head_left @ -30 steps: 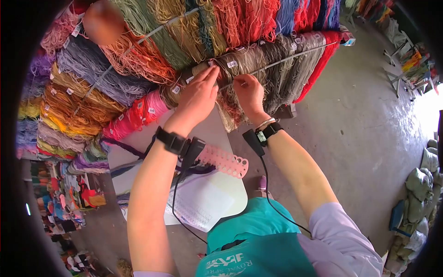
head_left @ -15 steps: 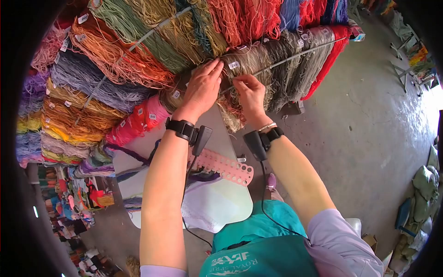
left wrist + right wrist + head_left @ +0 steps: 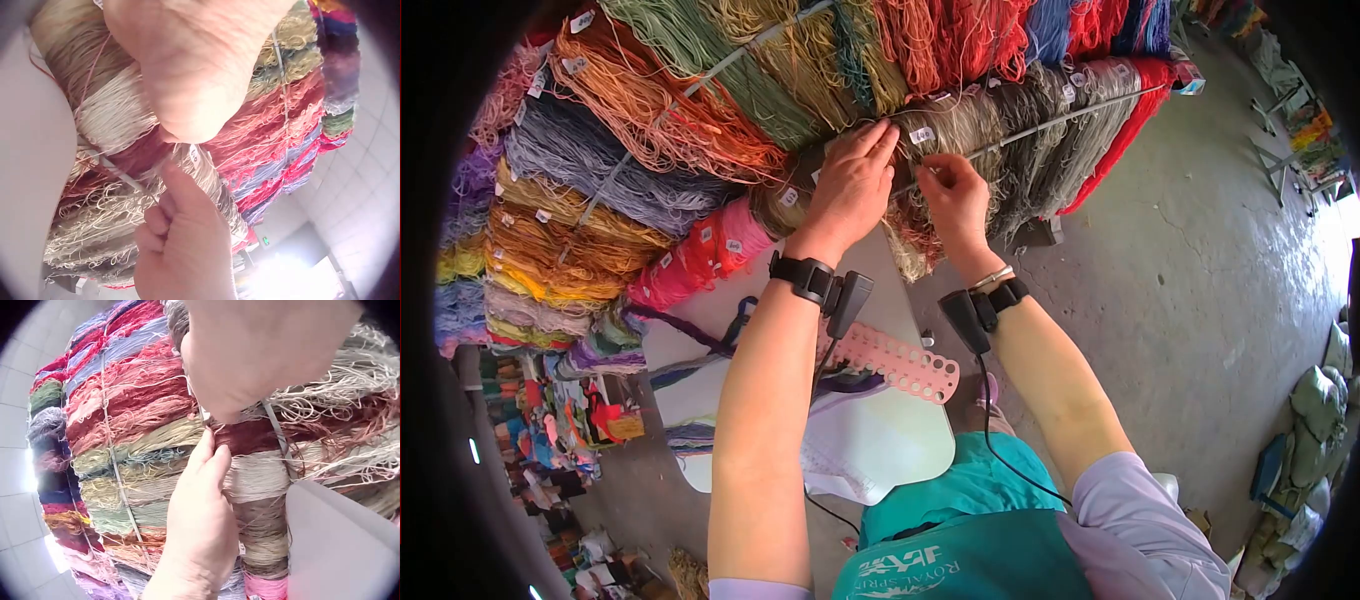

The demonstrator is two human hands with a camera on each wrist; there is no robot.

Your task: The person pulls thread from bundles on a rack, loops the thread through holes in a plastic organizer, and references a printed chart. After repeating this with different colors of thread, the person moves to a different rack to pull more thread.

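Note:
My left hand [image 3: 855, 195] lies on the bundles of yarn hung along a rack, its fingers fairly straight and pointing away from me. Just right of it, my right hand [image 3: 957, 205] has curled fingers, with thumb and forefinger pinching at strands of yarn. A dark red yarn bundle [image 3: 253, 437] lies between the two hands in the right wrist view, beside a cream yarn bundle [image 3: 262, 478]. The fingertips of my right hand are partly hidden in both wrist views. A white number tag [image 3: 922, 134] sits on the yarn just beyond the hands.
A metal rod [image 3: 1050, 122] runs across the hanging yarn. Below the hands, a pink perforated strip [image 3: 905, 368] and dark purple yarn lie on a white tabletop [image 3: 900, 440]. Red and orange hanks [image 3: 670, 110] hang left. Stuffed sacks [image 3: 1315, 400] stand on the floor at right.
The left hand has shifted slightly right and closer to the right hand, staying on the yarn. The right hand keeps its curled, pinching shape. The head view has swung a little.

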